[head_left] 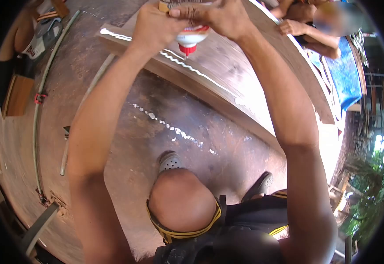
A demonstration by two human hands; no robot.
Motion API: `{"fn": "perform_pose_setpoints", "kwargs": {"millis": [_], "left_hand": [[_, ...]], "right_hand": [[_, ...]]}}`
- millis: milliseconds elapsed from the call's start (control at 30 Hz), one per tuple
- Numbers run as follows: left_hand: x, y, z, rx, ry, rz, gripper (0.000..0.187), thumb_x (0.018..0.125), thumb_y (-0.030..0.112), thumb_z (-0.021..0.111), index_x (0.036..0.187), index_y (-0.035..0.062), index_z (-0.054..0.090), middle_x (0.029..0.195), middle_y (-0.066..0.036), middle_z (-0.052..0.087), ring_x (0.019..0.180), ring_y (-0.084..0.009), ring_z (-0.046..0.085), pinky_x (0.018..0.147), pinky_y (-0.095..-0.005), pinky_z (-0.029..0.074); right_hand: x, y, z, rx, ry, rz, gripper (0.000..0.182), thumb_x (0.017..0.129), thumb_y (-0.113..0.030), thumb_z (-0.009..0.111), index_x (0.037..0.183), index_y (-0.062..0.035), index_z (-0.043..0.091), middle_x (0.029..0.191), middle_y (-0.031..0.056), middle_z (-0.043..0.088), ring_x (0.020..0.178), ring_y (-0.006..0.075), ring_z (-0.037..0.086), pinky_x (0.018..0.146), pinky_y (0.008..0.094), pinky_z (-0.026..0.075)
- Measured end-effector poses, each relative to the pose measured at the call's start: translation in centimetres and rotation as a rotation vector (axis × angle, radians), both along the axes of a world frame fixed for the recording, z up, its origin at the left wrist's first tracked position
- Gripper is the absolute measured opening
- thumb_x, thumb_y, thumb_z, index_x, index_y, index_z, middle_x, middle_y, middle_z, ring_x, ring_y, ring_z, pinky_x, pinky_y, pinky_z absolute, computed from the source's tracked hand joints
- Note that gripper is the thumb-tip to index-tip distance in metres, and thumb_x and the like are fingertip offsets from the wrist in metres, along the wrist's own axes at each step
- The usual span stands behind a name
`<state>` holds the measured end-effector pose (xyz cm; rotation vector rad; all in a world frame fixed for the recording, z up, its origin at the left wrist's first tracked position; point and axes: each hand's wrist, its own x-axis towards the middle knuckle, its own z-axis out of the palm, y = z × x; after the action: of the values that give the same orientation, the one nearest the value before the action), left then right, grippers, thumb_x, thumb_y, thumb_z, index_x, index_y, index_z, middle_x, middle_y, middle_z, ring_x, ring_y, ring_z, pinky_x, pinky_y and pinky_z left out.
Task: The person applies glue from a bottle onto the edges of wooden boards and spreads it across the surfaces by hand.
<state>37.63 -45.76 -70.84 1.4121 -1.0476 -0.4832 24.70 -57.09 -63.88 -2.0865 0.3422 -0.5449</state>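
A glue bottle point(192, 35) with a red cap is held upside down, its nozzle pointing at a wooden board. My left hand point(159, 27) is closed around the bottle's left side. From the right, my right hand point(227, 18) also grips it, fingers overlapping near the label. The bottle's upper end is cut off by the frame's top edge. Below the nozzle, a wavy white glue line point(196, 70) runs along the wooden board point(174, 79). More glue lies on the board's far left end.
White glue drips point(170, 127) spot the floor. Long metal bar clamps point(46, 75) lie on the left, near a wooden block point(19, 96). Another person's hand point(292, 27) rests by a curved wooden panel at the upper right, near a blue tarp point(343, 72).
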Motion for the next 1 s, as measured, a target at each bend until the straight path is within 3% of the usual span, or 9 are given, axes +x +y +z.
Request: {"fn": "perform_pose_setpoints", "kwargs": {"millis": [100, 200, 433, 500, 633, 767, 833, 1000], "left_hand": [[-4.9, -1.2, -2.3, -0.044, 0.126, -0.121, 0.021, 0.08, 0.007, 0.085, 0.097, -0.0031, 0.076, 0.093, -0.009, 0.079, 0.086, -0.0131, 0.073, 0.078, -0.0308, 0.06], [-10.4, -1.7, -2.4, -0.059, 0.226, -0.167, 0.022, 0.08, 0.006, 0.084, 0.099, -0.0032, 0.076, 0.095, -0.01, 0.079, 0.087, -0.0141, 0.073, 0.079, -0.0316, 0.06], [-15.0, -2.5, -3.3, -0.044, 0.248, -0.181, 0.033, 0.075, 0.017, 0.089, 0.099, -0.0018, 0.075, 0.091, -0.01, 0.079, 0.086, -0.0137, 0.074, 0.08, -0.0323, 0.06], [-13.7, -1.8, -2.9, -0.062, 0.164, -0.129, 0.031, 0.076, 0.014, 0.087, 0.1, -0.0019, 0.076, 0.092, -0.01, 0.079, 0.086, -0.0138, 0.074, 0.08, -0.0319, 0.06], [-7.9, -0.4, -3.0, -0.086, 0.105, -0.081, 0.028, 0.076, 0.01, 0.085, 0.1, -0.0019, 0.076, 0.093, -0.011, 0.079, 0.086, -0.0133, 0.074, 0.08, -0.0315, 0.06], [-0.9, 1.9, -1.0, -0.09, -0.053, 0.033, 0.027, 0.077, 0.007, 0.084, 0.101, -0.0028, 0.075, 0.092, -0.01, 0.079, 0.085, -0.0119, 0.073, 0.078, -0.0308, 0.06], [2.2, 3.2, 0.2, -0.073, -0.149, 0.108, 0.027, 0.078, 0.007, 0.084, 0.101, -0.0027, 0.075, 0.092, -0.009, 0.079, 0.084, -0.0124, 0.073, 0.077, -0.0301, 0.06], [9.7, 4.0, -1.0, -0.018, -0.136, 0.198, 0.026, 0.08, 0.012, 0.085, 0.097, -0.0056, 0.076, 0.09, -0.008, 0.077, 0.08, -0.0107, 0.07, 0.073, -0.0295, 0.057]], "right_hand": [[-5.2, -1.0, -1.1, 0.039, 0.061, 0.018, 0.045, 0.079, -0.023, 0.092, 0.116, -0.0019, 0.076, 0.107, 0.0079, 0.079, 0.094, 0.0128, 0.072, 0.087, 0.0304, 0.057], [-10.4, -0.8, -1.4, -0.101, 0.243, -0.242, 0.065, 0.066, -0.046, 0.096, 0.109, -0.0011, 0.079, 0.098, 0.0132, 0.079, 0.09, 0.0226, 0.075, 0.088, 0.0368, 0.058], [-15.4, -1.1, -2.3, -0.062, 0.204, -0.272, 0.066, 0.066, -0.043, 0.097, 0.108, 0.0041, 0.077, 0.099, 0.019, 0.078, 0.091, 0.0247, 0.075, 0.089, 0.0387, 0.057], [-14.1, -0.8, -2.4, 0.012, 0.191, -0.244, 0.066, 0.065, -0.044, 0.098, 0.108, 0.0028, 0.078, 0.099, 0.0178, 0.078, 0.092, 0.024, 0.075, 0.09, 0.0388, 0.057], [-8.3, -0.5, -3.1, -0.088, 0.118, -0.17, 0.066, 0.065, -0.048, 0.097, 0.105, 0.0009, 0.079, 0.095, 0.0152, 0.079, 0.087, 0.0219, 0.076, 0.085, 0.0368, 0.058], [-0.5, 1.0, -2.1, -0.094, 0.047, -0.101, 0.071, 0.063, -0.054, 0.096, 0.106, 0.001, 0.079, 0.093, 0.0171, 0.079, 0.084, 0.0249, 0.076, 0.083, 0.0371, 0.059], [2.6, 2.0, -0.7, 0.035, -0.051, 0.115, 0.045, 0.079, -0.023, 0.092, 0.115, -0.001, 0.076, 0.107, 0.0083, 0.079, 0.094, 0.0128, 0.072, 0.087, 0.0304, 0.057], [9.1, 2.3, -0.9, -0.011, -0.128, 0.14, 0.051, 0.076, -0.03, 0.094, 0.114, -0.0012, 0.076, 0.108, 0.009, 0.079, 0.097, 0.0148, 0.073, 0.09, 0.0322, 0.057]]}}
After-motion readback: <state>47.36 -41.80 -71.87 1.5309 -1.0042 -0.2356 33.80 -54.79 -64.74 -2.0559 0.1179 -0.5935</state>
